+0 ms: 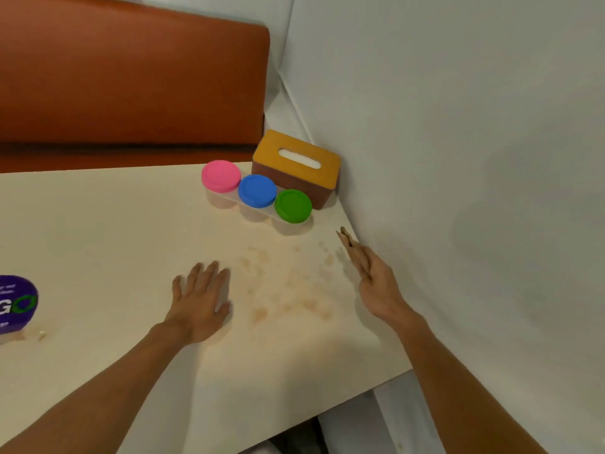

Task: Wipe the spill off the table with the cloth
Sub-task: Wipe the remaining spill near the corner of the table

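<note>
Head view. The cream desk bears an orange-brown spill, a scatter of faint smeared blotches lying between the two hands and short of the pots.

The left grip (a bare hand) lies palm down on the desk, fingers straight and slightly spread, holding nothing, just left of the spill.

The right grip is seen edge-on at the desk's right edge beside the white wall, fingers straight and pressed together, pointing away, holding nothing. Whether it touches the desk cannot be told.

Beyond the spill stand three joined clear pots, lids pink, blue and green. Just behind them, against the wall, sits a brown tissue box with a yellow top.

A purple-labelled item is cut off at the left edge. An orange bench back stands behind the desk.
</note>
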